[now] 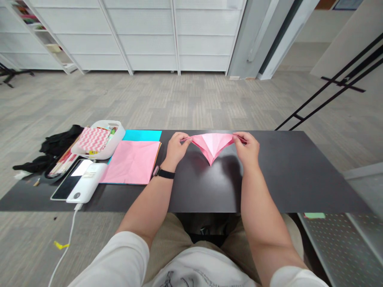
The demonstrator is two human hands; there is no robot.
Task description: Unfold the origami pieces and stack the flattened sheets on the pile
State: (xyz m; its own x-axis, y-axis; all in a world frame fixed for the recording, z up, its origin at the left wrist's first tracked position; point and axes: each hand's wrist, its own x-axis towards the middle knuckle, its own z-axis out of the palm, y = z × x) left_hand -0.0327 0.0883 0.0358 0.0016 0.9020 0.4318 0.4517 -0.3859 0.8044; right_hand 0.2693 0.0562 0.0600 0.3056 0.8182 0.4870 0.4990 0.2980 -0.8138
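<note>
A pink paper (212,146) folded into a downward-pointing triangle is held just above the black table (284,175). My left hand (176,148) pinches its left corner, fingers closed. The right corner is pinched the same way by my right hand (247,149). The paper's point hangs toward me, casting a shadow on the table. A black watch sits on my left wrist.
A stack of pink and cyan paper sheets (133,161) lies left of my hands. Further left are a white tray (101,139) with patterned paper, a phone (72,179), a white power bank (87,183) with cable, a pencil case and black gloves.
</note>
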